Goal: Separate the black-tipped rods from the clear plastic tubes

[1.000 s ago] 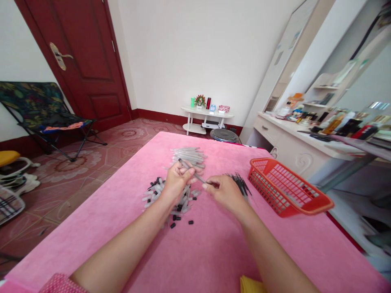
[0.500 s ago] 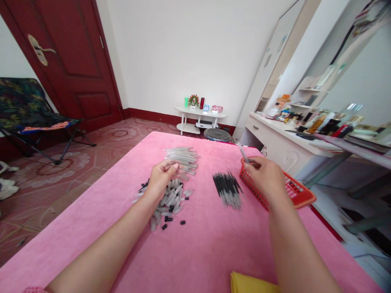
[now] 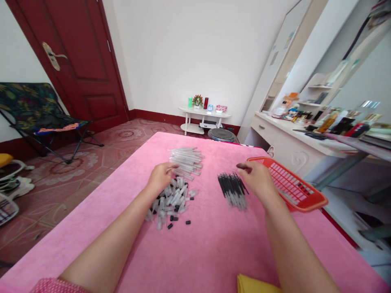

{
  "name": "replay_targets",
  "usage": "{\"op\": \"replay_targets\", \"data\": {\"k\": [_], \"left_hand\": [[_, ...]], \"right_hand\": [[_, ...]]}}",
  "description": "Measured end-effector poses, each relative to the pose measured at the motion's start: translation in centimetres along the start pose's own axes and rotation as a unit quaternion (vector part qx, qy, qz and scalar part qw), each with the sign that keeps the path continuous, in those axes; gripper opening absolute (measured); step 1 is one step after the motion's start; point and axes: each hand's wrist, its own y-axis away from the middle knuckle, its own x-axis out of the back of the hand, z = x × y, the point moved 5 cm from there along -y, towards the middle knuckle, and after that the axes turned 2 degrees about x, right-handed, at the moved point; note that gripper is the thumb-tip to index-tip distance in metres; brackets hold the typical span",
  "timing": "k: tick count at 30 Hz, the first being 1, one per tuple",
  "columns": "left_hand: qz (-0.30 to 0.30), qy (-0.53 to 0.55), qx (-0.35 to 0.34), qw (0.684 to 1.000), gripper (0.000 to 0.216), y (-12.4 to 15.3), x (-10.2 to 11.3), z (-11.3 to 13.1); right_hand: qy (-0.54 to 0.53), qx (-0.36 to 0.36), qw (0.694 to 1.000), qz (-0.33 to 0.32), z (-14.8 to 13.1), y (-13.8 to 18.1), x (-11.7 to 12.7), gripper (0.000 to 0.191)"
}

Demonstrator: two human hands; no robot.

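My left hand [image 3: 160, 178] is at the near left edge of a stack of clear pen barrels [image 3: 186, 158]. Its thumb and fingers are pinched together, and whatever they hold cannot be made out. Below it spreads a loose heap of clear and black pen caps [image 3: 175, 197], with a few small black pieces [image 3: 188, 222] at its front. My right hand [image 3: 258, 177] hovers at the top right of a bundle of black-topped pen refills [image 3: 232, 189], thumb and forefinger slightly apart with nothing visible between them. Beside it stands a red plastic basket [image 3: 305, 185] with some greyish sticks inside.
A pink cloth [image 3: 195, 252] covers the table. Folded yellow cloth [image 3: 256, 285] lies at the front edge. To the right is a white dresser [image 3: 284, 142] crowded with bottles. A folding chair [image 3: 39, 110] and a red door [image 3: 73, 61] are at the left.
My right hand has come back from the basket to the refills, and the pen-like stick it held is no longer in it. My left hand stays by the barrels. The view has turned slightly left.
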Motion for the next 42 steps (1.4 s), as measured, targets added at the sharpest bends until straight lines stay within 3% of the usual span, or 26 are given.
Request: {"op": "replay_targets", "data": {"k": [4,10,15,20,23,26,33,37,42], "left_hand": [[-0.047,-0.177,-0.064,0.981,0.035,0.2,-0.4,-0.4],[-0.061,-0.223,-0.08,0.97,0.027,0.3,-0.6,-0.5],[-0.087,-0.249,-0.07,0.962,0.028,0.2,-0.7,-1.1],[-0.032,-0.268,-0.063,0.961,0.021,0.2,0.1,-0.6],[0.013,-0.208,-0.07,0.975,0.023,0.3,0.5,0.5],[0.034,-0.135,-0.091,0.986,0.022,0.5,0.5,1.9],[0.001,-0.126,-0.161,0.979,0.027,1.3,-0.7,4.7],[-0.013,-0.139,-0.173,0.975,0.028,1.5,-1.1,4.8],[-0.03,-0.142,-0.177,0.973,0.027,1.7,-1.5,4.7]], "right_hand": [[-0.02,0.059,0.996,-0.069,-3.6,1.1,-3.8,0.024],[-0.02,0.118,0.981,-0.155,-7.2,3.3,-7.3,0.024],[-0.034,0.178,0.967,-0.18,-8.9,4.7,-8.5,0.024],[0.046,0.106,0.982,-0.151,-6.9,3.5,-7.0,0.024],[0.111,0.023,0.986,-0.12,-4.5,2.4,-5.1,0.023],[0.15,-0.022,0.978,-0.143,-2.9,2.1,-4.5,0.019],[0.21,-0.036,0.957,-0.196,-3.3,2.8,-6.5,0.021],[0.224,-0.03,0.951,-0.209,-3.7,2.9,-7.3,0.022],[0.229,-0.049,0.954,-0.187,-3.4,2.8,-6.6,0.028]]}}
